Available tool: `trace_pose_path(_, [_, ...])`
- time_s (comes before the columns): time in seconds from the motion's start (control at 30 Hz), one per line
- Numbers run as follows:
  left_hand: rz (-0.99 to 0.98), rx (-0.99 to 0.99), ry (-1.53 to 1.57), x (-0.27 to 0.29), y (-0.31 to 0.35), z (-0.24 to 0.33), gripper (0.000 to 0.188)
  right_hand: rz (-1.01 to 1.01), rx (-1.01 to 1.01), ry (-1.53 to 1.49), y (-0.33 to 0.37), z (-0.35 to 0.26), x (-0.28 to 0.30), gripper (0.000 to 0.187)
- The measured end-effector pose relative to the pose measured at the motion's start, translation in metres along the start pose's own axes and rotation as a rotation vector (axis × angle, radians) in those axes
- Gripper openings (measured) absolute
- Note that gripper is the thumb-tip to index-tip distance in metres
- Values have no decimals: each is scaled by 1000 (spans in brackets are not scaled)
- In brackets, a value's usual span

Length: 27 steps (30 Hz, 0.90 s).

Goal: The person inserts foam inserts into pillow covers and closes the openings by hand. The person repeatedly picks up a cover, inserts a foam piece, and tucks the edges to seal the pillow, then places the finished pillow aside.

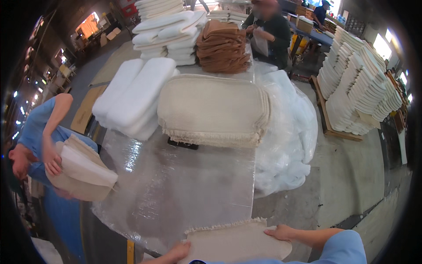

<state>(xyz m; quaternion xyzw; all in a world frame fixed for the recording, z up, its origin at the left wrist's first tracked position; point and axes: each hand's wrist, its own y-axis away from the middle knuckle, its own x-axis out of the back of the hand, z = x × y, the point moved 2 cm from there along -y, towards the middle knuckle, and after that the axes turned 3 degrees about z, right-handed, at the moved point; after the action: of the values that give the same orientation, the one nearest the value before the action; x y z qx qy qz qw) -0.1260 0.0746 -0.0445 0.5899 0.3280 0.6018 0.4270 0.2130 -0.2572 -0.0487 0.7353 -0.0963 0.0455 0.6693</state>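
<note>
At the lower edge, a beige fabric cover [233,242] with a frayed top edge is stretched out flat between my hands. My left hand [179,251] grips its left side, partly cut off by the picture's lower edge. On its right upper corner my right hand [281,232] is closed, thumb on top. Beyond them, a neat stack of similar beige covers [211,103] with fringed edges lies on the table. Plastic sheeting [198,185] covers the tabletop between that stack and my hands.
White padding slabs [136,90] lie left of the stack, brown folded fabric [222,48] behind it, clear plastic bags [285,141] on the right. A co-worker [44,141] at left holds a beige cover with white padding. Another person [268,35] stands behind. A loaded pallet [338,132] is far right.
</note>
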Motion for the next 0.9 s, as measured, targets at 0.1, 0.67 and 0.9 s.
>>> trace_pose_path(0.1, [-163, 75, -19, 1, -26, -13, 77, -5, -61, 38, -18, -4, 0, 99])
trace_pose_path(0.67, [-141, -151, -115, -14, -92, -21, 68, -22, -102, -46, -16, -29, 15, 95])
trace_pose_path(0.9, [-133, -150, -12, -8, -53, -23, 76, 28, -24, -123, -10, -12, 3, 96])
